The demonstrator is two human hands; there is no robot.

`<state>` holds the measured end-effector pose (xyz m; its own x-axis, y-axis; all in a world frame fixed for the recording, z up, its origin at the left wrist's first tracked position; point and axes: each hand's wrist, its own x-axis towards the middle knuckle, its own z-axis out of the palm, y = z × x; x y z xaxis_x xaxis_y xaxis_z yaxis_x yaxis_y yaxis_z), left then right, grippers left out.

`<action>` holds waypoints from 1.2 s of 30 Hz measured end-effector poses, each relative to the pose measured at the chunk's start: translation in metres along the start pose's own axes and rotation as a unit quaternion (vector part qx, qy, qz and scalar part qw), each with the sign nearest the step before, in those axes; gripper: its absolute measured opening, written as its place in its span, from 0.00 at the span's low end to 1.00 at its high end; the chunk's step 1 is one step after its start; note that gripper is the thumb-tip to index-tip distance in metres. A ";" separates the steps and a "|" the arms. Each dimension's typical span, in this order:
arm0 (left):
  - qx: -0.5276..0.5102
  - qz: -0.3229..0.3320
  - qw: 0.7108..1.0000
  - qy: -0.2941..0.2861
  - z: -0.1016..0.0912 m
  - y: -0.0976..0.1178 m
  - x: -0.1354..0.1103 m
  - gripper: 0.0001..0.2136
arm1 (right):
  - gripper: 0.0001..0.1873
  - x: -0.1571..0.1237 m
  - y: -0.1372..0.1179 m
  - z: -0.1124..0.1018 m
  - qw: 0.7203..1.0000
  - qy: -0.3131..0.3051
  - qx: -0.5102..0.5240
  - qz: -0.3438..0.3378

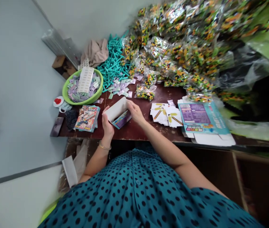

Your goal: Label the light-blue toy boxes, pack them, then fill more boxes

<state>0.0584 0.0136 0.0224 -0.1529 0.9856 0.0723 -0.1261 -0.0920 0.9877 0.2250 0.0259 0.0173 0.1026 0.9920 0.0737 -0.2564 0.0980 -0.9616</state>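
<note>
Between both hands, above the front of the dark red table (134, 134), is a small cardboard box (122, 121) with a white inside and a blue and purple printed side. My left hand (107, 125) is wrapped round its left end, and my right hand (135, 112) grips the right end. The box's inside is mostly hidden from view. Just left of my left hand lies a stack of printed boxes (87, 117). To the right of my right hand are white cards (166, 114) with yellow and black pictures, then flattened blue and purple box blanks (202, 117).
A green basin (65, 93) holds small sachets and a white label sheet (86, 79). Teal sticks (114, 57) are heaped behind it. Clear bags of coloured pieces (172, 53) pile up at the back right. A phone (57, 126) and a lidded cup (62, 104) sit far left.
</note>
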 end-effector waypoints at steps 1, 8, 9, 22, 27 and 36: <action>-0.009 -0.011 1.000 0.016 -0.005 -0.003 -0.002 0.41 | 0.41 -0.001 -0.004 -0.005 0.998 -0.037 0.037 0.030; 0.007 -0.095 0.978 -0.186 -0.023 0.014 0.032 0.26 | 0.22 0.015 -0.050 -0.042 0.969 -0.186 -0.160 -0.028; 0.011 -0.096 0.972 -0.215 -0.023 0.017 0.037 0.26 | 0.19 0.016 -0.056 -0.042 0.949 -0.197 -0.233 -0.079; 0.004 -0.089 0.950 -0.300 -0.015 0.019 0.049 0.25 | 0.24 -0.002 -0.071 -0.012 0.794 -0.310 -0.476 -0.217; -0.057 -0.058 0.955 -0.285 -0.018 0.012 0.040 0.29 | 0.21 0.003 -0.073 -0.007 0.842 -0.263 -0.440 -0.167; 0.220 0.165 0.937 -0.215 -0.047 0.016 0.001 0.18 | 0.25 0.001 -0.048 -0.040 0.744 -0.307 -0.510 -0.304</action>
<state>0.0098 0.0067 0.0319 0.3082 0.8885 0.3399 0.2901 -0.4281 0.8559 0.2760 0.0192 0.0533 -0.6362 0.6699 0.3826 0.5537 0.7419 -0.3782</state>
